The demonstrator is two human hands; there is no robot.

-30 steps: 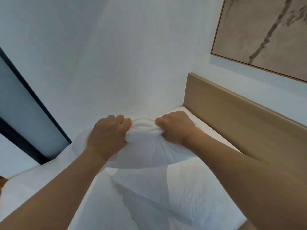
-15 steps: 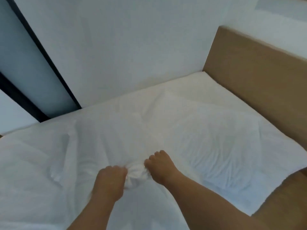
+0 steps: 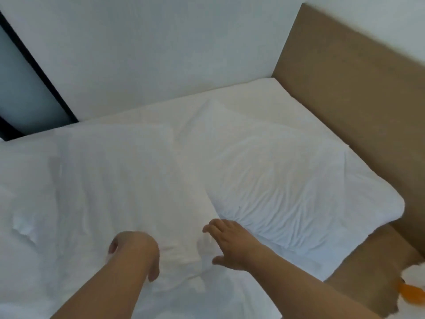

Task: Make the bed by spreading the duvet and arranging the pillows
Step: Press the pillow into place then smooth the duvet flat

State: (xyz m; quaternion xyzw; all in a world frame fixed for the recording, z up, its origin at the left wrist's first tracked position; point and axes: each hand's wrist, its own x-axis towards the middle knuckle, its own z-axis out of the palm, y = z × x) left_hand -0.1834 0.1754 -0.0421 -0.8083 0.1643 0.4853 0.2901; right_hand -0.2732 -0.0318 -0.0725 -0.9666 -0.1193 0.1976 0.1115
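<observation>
While I watch: creased white fabric pillow (image 3: 296,180) flat beside tan wooden headboard (image 3: 349,93); white duvet (image 3: 96,180) rumpled; right hand (image 3: 230,242) spread, left hand (image 3: 135,249) loosely curled, neither gripping.

Readable text: we find none anywhere in the frame.
Pillow (image 3: 287,185), centre right: we see plain white cloth with creases only, no tag or lettering.
Headboard (image 3: 349,88), upper right: we see bare brown wood grain, no brand or number.
Orange and white object (image 3: 414,288), lower right edge: too blurred for us to read anything.
</observation>
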